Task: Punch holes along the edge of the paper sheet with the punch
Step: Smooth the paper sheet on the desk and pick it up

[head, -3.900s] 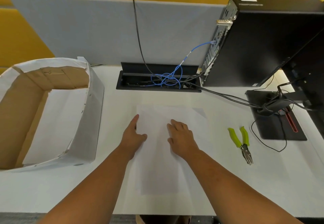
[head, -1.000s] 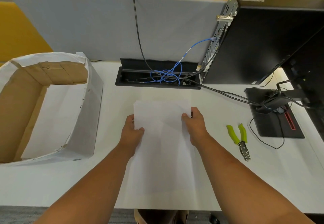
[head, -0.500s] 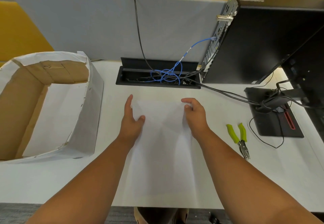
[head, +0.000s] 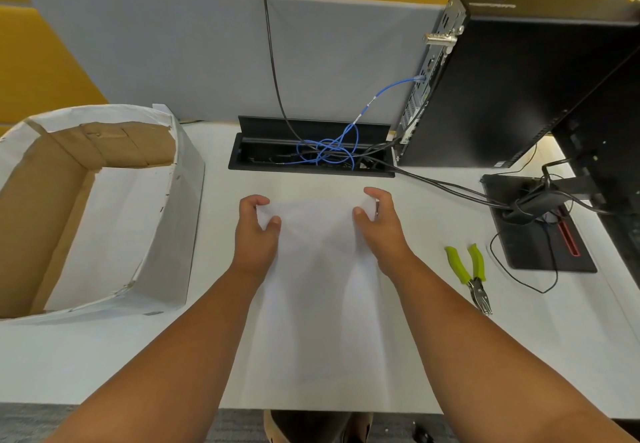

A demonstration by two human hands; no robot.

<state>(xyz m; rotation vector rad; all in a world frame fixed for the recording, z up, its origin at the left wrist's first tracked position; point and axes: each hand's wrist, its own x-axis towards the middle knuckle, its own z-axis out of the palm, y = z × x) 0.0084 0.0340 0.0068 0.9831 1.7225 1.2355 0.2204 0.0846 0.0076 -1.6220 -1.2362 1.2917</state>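
Paper sheet (head: pixel 317 290) lies flat at centre of white desk (head: pixel 433 366), long edge running 12 to 6 o'clock. Left hand (head: pixel 256 234) pinches sheet's far-left corner, thumb over, fingers curled at edge. Right hand (head: pixel 379 224) grasps far-right corner likewise. Punch (head: pixel 469 274), green-handled, lies untouched at 3 o'clock of sheet, well apart. Cardboard box (head: pixel 86 207) at 9 o'clock.

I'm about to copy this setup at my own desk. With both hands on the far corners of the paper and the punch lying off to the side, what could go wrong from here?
1. Both hands, left and right, pinch the paper at its far corners; it could crease.
2. The punch lies apart on the right; letting go to fetch it may shift the sheet.
3. The paper's near edge reaches the desk edge and might slide off.
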